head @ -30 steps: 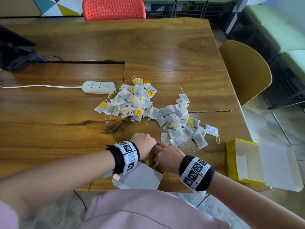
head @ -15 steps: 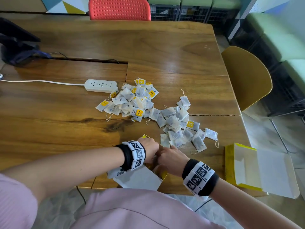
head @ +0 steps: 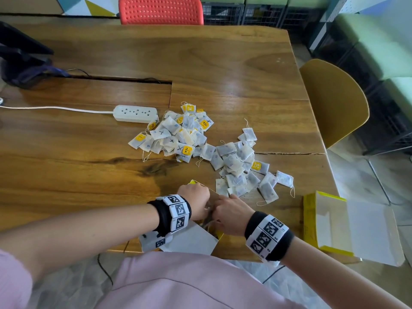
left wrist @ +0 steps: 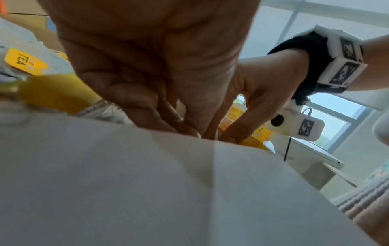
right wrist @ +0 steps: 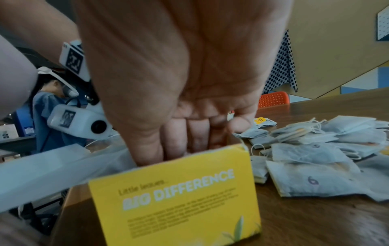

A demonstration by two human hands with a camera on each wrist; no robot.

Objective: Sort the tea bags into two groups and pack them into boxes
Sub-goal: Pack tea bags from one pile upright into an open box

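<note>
Soft daylight, glare on the table [head: 223,63], blurred wide-angle wrist views.

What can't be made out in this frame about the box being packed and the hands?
- Contents of the near yellow box: hidden by both hands in every view.
- Left hand fingertips: behind the white flap, left wrist view.
- Right hand grip: fingers dip behind the box wall, right wrist view.
- Small print on the box: blurred.

The table [head: 223,63] is varnished wood, glossy, with dark grain and a crack beside the tea bags [head: 234,166], which are thin matt paper on cotton string. The yellow box [right wrist: 174,196] is smooth printed cardboard. Behind the table, the red chair [head: 160,10] is perforated plastic.
</note>
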